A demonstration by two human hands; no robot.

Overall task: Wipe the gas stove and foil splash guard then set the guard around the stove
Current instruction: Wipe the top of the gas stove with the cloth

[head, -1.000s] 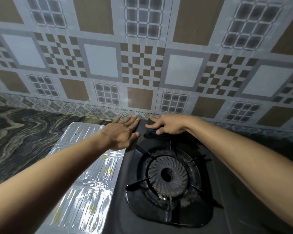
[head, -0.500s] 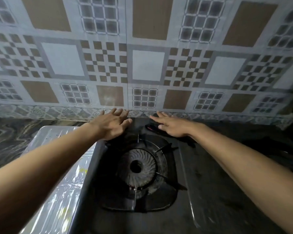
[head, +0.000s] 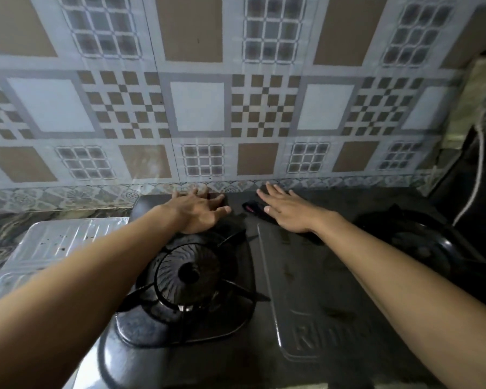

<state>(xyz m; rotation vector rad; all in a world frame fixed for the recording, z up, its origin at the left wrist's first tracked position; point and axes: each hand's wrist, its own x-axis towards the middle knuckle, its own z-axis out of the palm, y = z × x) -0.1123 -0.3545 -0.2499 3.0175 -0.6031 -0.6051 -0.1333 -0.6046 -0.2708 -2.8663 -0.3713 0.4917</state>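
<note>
Silver ribbed foil splash guard (head: 68, 242) left of the black gas stove (head: 264, 360): partly covered by the left forearm (head: 82, 276), cut off at the left edge. The raised lettering (head: 320, 336) on the stove's centre panel runs under the right forearm (head: 390, 270), unreadable. A small black object with a red mark (head: 253, 209) beside the right hand (head: 288, 213) is too dim to identify. The right burner (head: 421, 248) sits in deep shadow.
</note>
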